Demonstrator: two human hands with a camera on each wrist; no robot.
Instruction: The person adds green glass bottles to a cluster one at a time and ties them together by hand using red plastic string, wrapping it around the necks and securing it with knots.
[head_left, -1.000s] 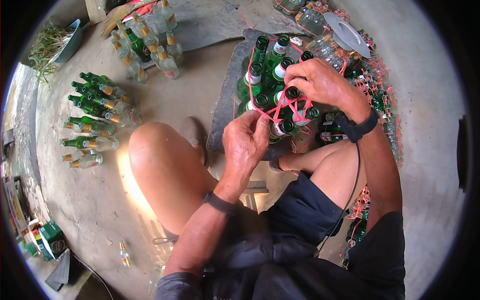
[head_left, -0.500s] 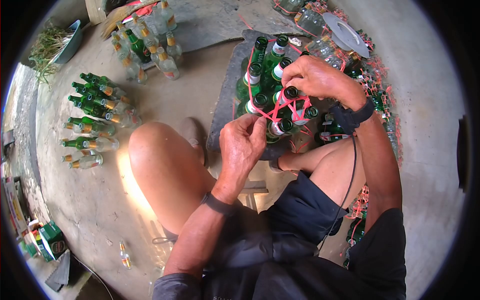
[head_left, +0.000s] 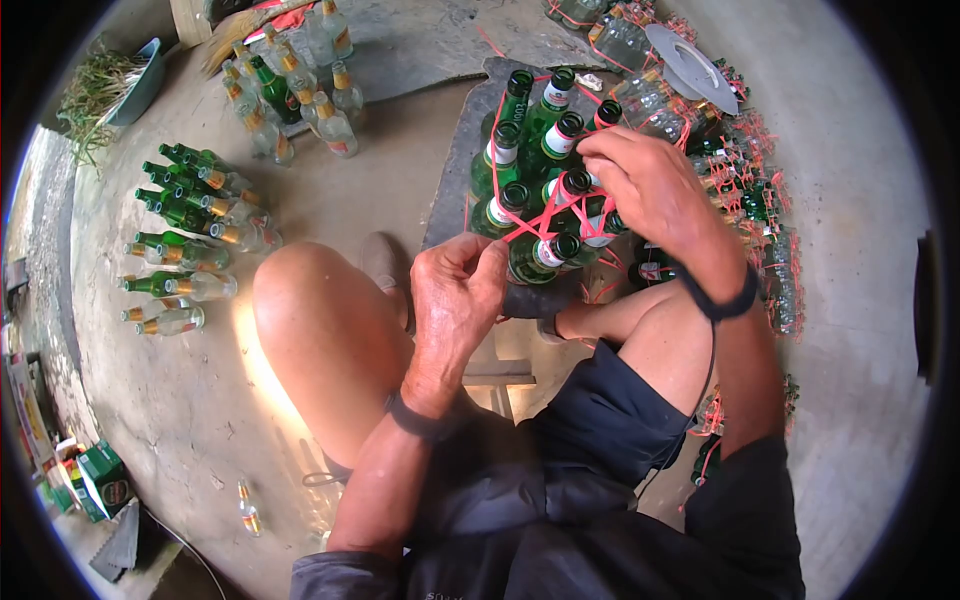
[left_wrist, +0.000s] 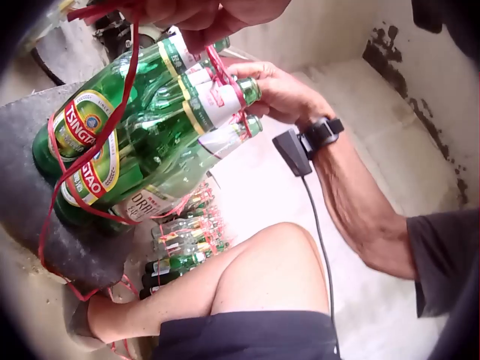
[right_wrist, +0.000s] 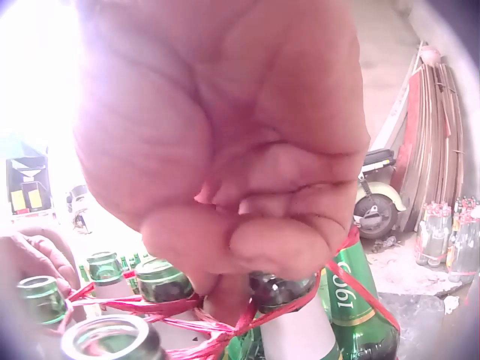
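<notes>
Green beer bottles (left_wrist: 135,146), some labelled Tsingtao, stand in a tight cluster on a dark slab (head_left: 450,215). Red plastic string (left_wrist: 129,90) loops round their bodies and criss-crosses between the necks. At the near left of the cluster my left hand (head_left: 455,295) pinches a strand between thumb and fingers. On the far right side, my right hand (head_left: 660,190) is bent over the necks. The right wrist view shows its curled fingers (right_wrist: 277,244) gripping at the string, a fingertip down between two necks; the palm hides part of the grip.
More green and clear bottles (head_left: 190,210) stand in groups on the floor to the left, with another group (head_left: 290,95) at the back. String-tied bundles (head_left: 770,230) line the right side, a grey disc-shaped lid (head_left: 693,70) on top. My knees (head_left: 305,300) flank the slab.
My left hand has drawn down and left, away from the bottle necks. My right hand has shifted slightly right and its wrist has turned. The cluster leans a little to the left.
</notes>
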